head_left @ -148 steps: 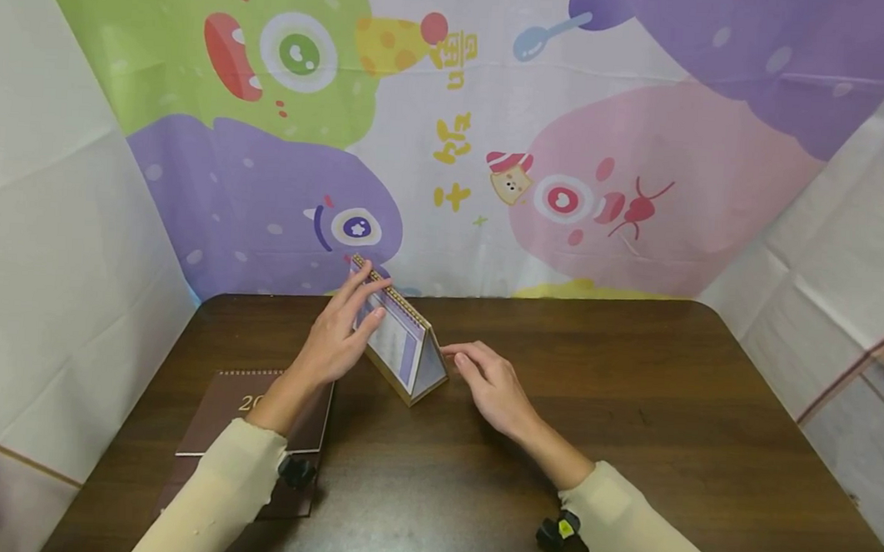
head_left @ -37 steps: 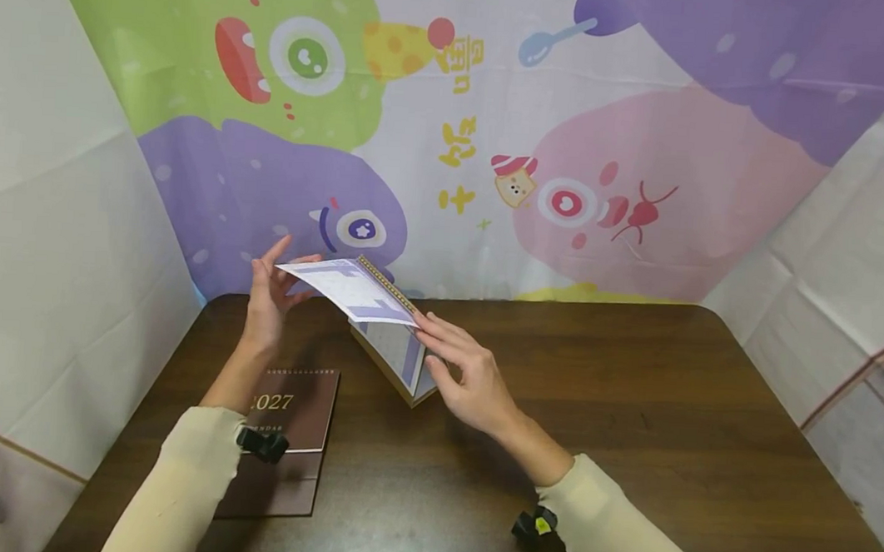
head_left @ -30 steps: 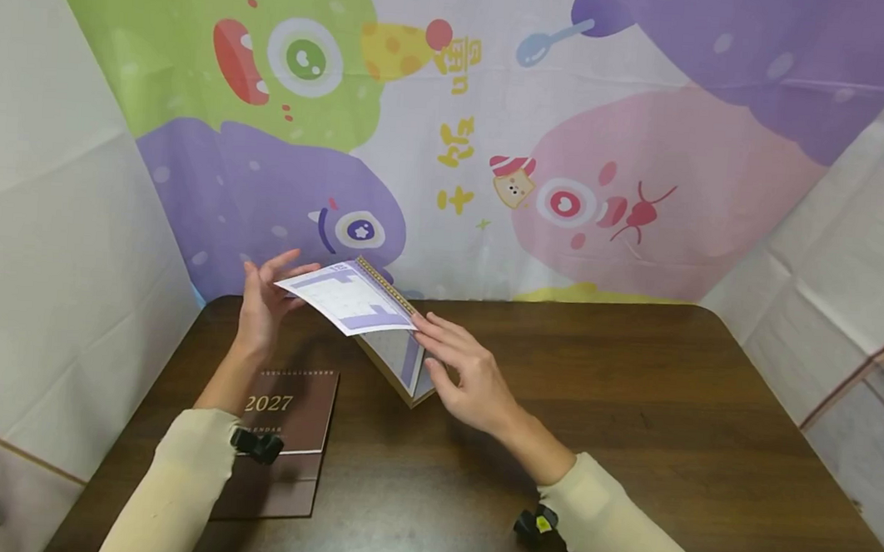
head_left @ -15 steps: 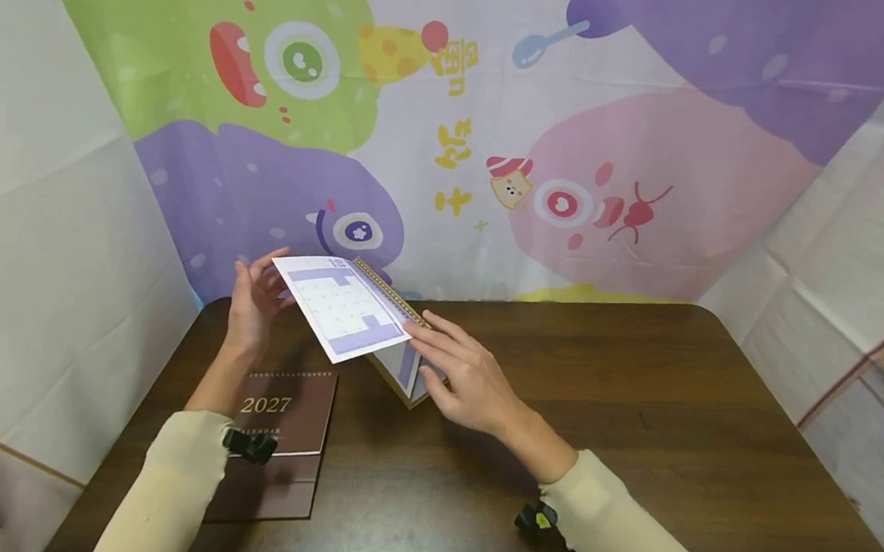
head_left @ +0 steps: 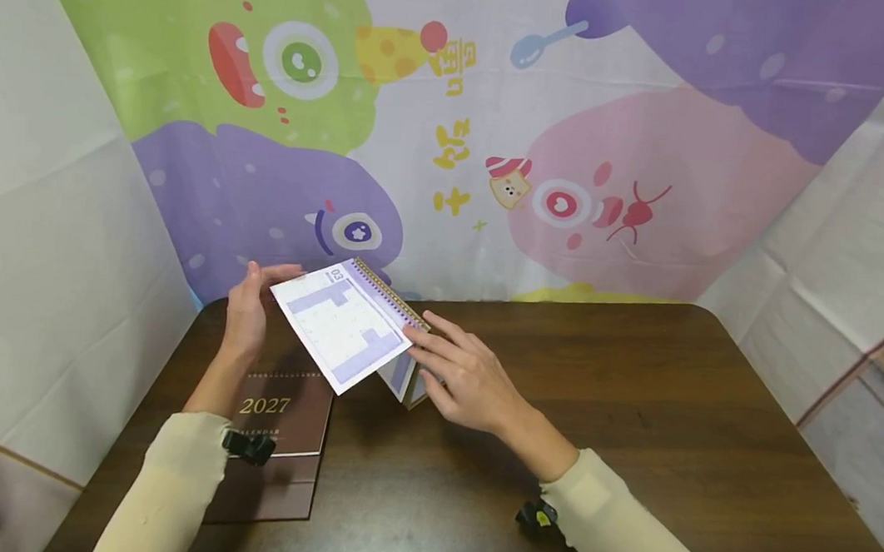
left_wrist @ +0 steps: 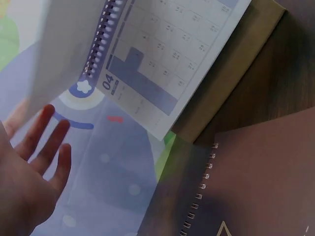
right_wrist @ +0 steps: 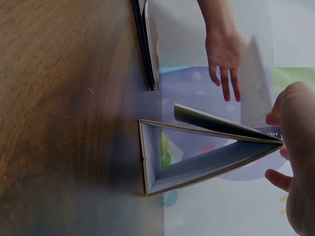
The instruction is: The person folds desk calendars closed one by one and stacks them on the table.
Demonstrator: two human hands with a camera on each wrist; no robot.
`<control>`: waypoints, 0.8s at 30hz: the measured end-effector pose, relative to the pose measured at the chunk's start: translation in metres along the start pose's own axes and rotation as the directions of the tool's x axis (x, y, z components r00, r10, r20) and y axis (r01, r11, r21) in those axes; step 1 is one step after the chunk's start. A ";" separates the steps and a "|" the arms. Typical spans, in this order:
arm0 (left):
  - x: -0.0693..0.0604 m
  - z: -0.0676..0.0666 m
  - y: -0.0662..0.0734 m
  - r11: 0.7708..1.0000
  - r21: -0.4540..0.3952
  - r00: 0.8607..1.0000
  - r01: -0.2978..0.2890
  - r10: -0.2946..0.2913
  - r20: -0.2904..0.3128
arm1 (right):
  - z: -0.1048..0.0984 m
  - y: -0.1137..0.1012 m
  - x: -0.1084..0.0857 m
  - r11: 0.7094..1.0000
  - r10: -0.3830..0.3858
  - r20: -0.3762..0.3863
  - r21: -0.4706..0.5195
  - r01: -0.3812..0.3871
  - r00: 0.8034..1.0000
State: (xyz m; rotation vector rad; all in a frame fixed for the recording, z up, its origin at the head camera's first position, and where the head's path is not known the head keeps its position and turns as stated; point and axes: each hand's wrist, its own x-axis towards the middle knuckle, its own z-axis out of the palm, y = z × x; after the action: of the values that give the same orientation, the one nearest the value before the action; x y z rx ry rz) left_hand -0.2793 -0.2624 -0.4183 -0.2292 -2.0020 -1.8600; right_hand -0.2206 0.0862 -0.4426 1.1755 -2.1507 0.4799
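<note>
A triangular desk calendar (head_left: 403, 388) stands on the table, its gold spiral binding (head_left: 392, 292) along the top. One lifted page (head_left: 342, 325), marked 03, slants out toward the left. Under it, in the left wrist view, a page marked 04 (left_wrist: 152, 64) lies against the stand. My left hand (head_left: 247, 312) is at the lifted page's far left edge, fingers extended; the page hides some of them. My right hand (head_left: 470, 373) touches the near end of the binding and page corner with loosely bent fingers. The right wrist view shows the stand's hollow triangular side (right_wrist: 192, 157).
A brown 2027 calendar (head_left: 288, 418) lies flat at the left, partly under my left forearm. The dark wooden table (head_left: 628, 452) meets a cartoon-printed cloth (head_left: 451, 251) at its back edge. White cloth walls (head_left: 41, 205) stand on both sides.
Earlier both hands were at the calendar's top and side. A page has since been raised, then has swung down toward the left and front. My left hand has shifted left.
</note>
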 end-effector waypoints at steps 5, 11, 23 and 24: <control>-0.002 -0.002 -0.001 0.940 0.315 0.986 0.132 -0.156 0.054 | 0.001 -0.001 -0.001 1.000 -0.005 0.014 -0.003 0.005 1.000; -0.006 0.006 -0.009 0.874 0.457 0.951 0.166 -0.264 0.159 | 0.004 -0.003 -0.004 1.000 -0.005 0.032 0.011 0.004 0.999; -0.008 0.022 -0.040 0.931 0.354 0.863 0.085 -0.246 0.441 | 0.007 -0.004 -0.007 0.999 0.017 0.058 0.048 -0.019 0.998; -0.008 0.023 -0.043 0.936 0.343 0.857 0.082 -0.242 0.455 | 0.007 -0.004 -0.008 0.998 0.017 0.059 0.052 -0.020 0.998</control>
State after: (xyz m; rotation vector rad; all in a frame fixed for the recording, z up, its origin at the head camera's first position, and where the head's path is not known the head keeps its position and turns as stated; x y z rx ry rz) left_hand -0.2926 -0.2432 -0.4613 -0.4954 -2.7089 -1.6579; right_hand -0.2166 0.0847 -0.4527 1.2126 -2.2127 0.5188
